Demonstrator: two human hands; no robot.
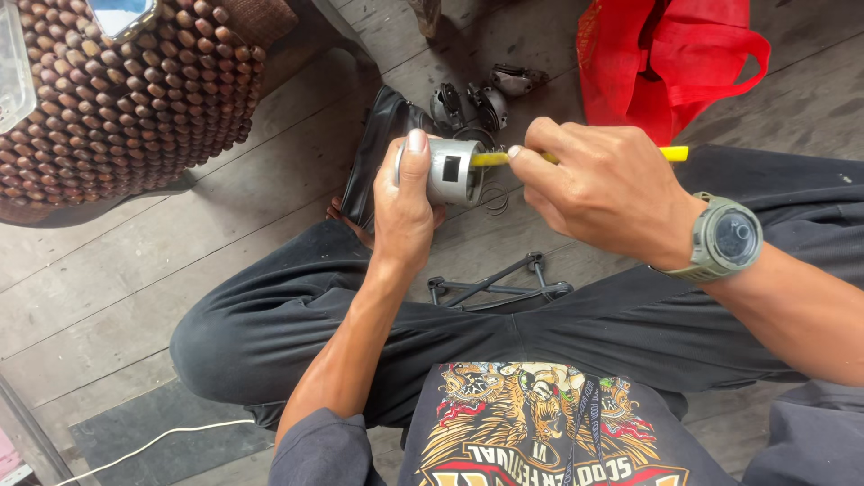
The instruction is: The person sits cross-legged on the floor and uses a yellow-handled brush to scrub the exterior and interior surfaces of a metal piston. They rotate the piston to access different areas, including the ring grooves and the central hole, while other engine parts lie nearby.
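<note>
A red cloth bag (pixel 670 54) with loop handles lies crumpled on the grey wooden plank floor (pixel 162 261) at the top right. It is soft and floppy. I can see no label on it.

The person sits cross-legged on the floor in dark trousers. The left hand (pixel 402 211) is wrapped around one short, round, silver metal cylinder (pixel 453 171), with the thumb on top. The cylinder is smooth and shiny and has a dark square hole in its side. It is held up in the air above the floor, in front of the knees.

The right hand (pixel 601 184) pinches one thin yellow stick-like tool (pixel 576 156) between thumb and fingers. The tip of the tool touches the end of the cylinder. On that wrist sits one chunky grey-green watch (pixel 724 241).

Behind the hands lie about three small dark metal parts (pixel 477 99), close together. One black leather shoe (pixel 382 144) stands just beside them. Below the hands, one thin black metal frame (pixel 499 283) lies on the floor.

At the top left is one seat cover made of many round brown wooden beads (pixel 126 99). One white cord (pixel 153 443) runs across a dark mat at the bottom left.
</note>
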